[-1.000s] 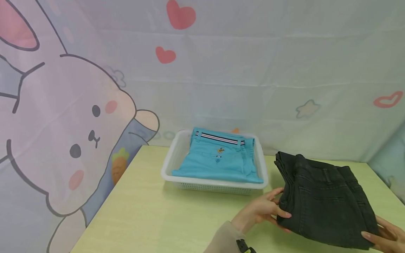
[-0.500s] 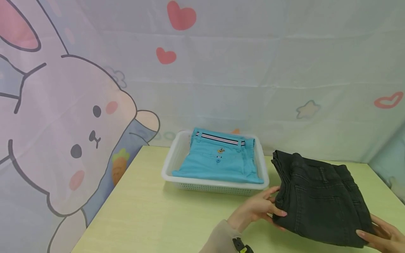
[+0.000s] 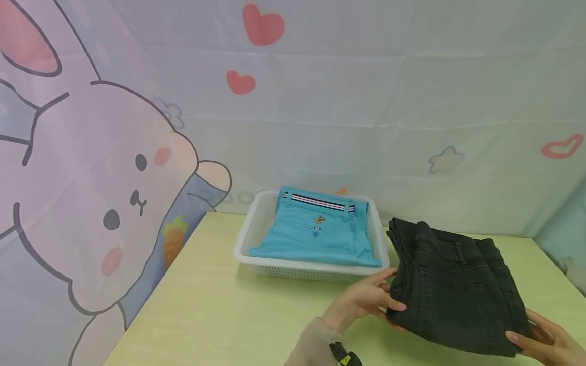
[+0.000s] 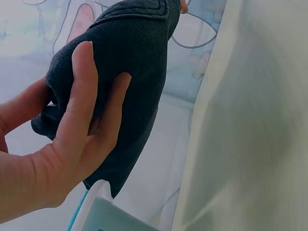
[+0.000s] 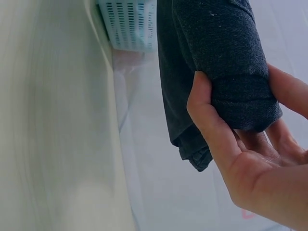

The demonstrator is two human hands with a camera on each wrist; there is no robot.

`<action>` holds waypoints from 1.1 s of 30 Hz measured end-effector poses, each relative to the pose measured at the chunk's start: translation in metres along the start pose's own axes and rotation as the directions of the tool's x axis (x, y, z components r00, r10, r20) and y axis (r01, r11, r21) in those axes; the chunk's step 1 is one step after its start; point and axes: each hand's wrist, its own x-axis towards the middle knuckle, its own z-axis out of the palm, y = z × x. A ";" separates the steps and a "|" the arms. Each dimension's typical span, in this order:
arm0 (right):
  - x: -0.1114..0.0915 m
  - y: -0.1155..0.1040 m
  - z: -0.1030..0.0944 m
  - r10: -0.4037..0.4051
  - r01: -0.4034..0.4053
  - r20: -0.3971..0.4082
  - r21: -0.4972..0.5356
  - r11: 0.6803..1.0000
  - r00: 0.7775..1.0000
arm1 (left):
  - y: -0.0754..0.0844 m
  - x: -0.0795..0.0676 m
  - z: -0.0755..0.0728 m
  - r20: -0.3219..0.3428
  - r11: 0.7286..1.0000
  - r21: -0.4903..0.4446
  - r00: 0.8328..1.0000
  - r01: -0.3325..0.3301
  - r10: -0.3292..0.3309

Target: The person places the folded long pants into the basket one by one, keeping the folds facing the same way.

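Both hands hold a folded pair of black jeans (image 3: 458, 295), lifted above the table to the right of the basket. My left hand (image 3: 361, 300) grips the near left edge, thumb on top; in the left wrist view that hand (image 4: 72, 130) has fingers spread under the dark cloth (image 4: 130, 62). At the near right corner my right hand (image 3: 547, 338) pinches the jeans; the right wrist view shows thumb and fingers of this hand (image 5: 250, 163) around the folded end (image 5: 240, 96). Folded light blue trousers (image 3: 316, 229) with a striped waistband lie in the white plastic basket (image 3: 244, 244).
The pale yellow-green table (image 3: 206, 305) ends at a hanging cloth backdrop (image 3: 343, 101) printed with a rabbit and hearts. The basket stands near the table's back edge, its right rim close to the jeans. A dark wristband (image 3: 343, 353) is on the left wrist.
Both hands have shifted a little to the left, carrying the folded black jeans closer to the basket. The blue trousers and basket have stayed in place.
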 end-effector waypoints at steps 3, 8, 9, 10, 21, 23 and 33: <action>0.000 -0.007 0.003 0.020 -0.020 0.009 -0.033 0.999 1.000 | 0.001 -0.002 -0.003 0.000 1.000 0.009 1.000 -0.004 0.004; 0.000 -0.019 0.010 0.052 -0.051 0.025 -0.028 0.998 0.998 | 0.005 -0.005 -0.009 0.008 1.000 0.005 1.000 -0.007 0.006; 0.000 -0.020 0.011 0.057 -0.057 0.028 -0.019 0.998 0.998 | 0.005 -0.006 -0.011 0.010 1.000 0.002 1.000 -0.006 0.006; 0.000 -0.021 0.011 0.061 -0.061 0.033 -0.013 0.998 0.998 | 0.005 -0.007 -0.012 0.012 1.000 -0.001 1.000 -0.005 0.005; 0.001 -0.024 0.017 0.004 -0.004 0.057 0.005 1.000 0.998 | 0.009 -0.014 -0.020 0.051 1.000 -0.020 0.999 -0.017 0.018; 0.001 -0.025 0.018 -0.010 0.010 0.060 0.002 1.000 0.998 | 0.009 -0.015 -0.022 0.055 0.999 -0.024 0.998 -0.022 0.024; 0.001 -0.035 0.023 -0.007 0.003 0.099 0.041 0.999 0.995 | 0.009 -0.019 -0.028 0.048 0.999 -0.016 0.998 -0.030 0.031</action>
